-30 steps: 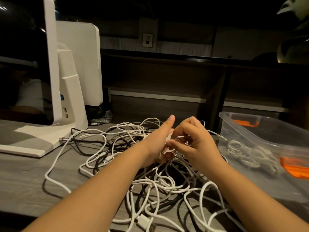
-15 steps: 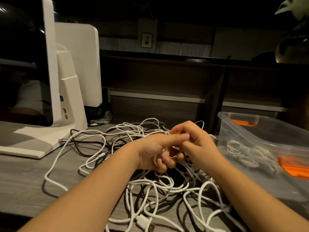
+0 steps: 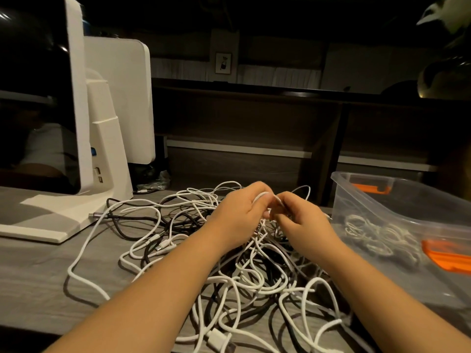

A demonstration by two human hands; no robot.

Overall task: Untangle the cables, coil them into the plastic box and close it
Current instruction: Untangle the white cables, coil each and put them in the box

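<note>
Cables, white ones mixed with black ones, lie in a loose tangle across the grey wood-grain counter in front of me, spreading from the foot of the white monitor stand on my left to the clear plastic box on my right. My left hand and my right hand meet just above the middle of the heap, fingers curled. My left fingers pinch a white strand at the top, and my right fingers pinch the same strand just beside them, the two hands nearly touching. The box stands open on the counter, its near wall close to my right wrist, with orange latches on its rim and a few white coils already lying on its bottom. A white plug rests at the near edge of the heap.
</note>
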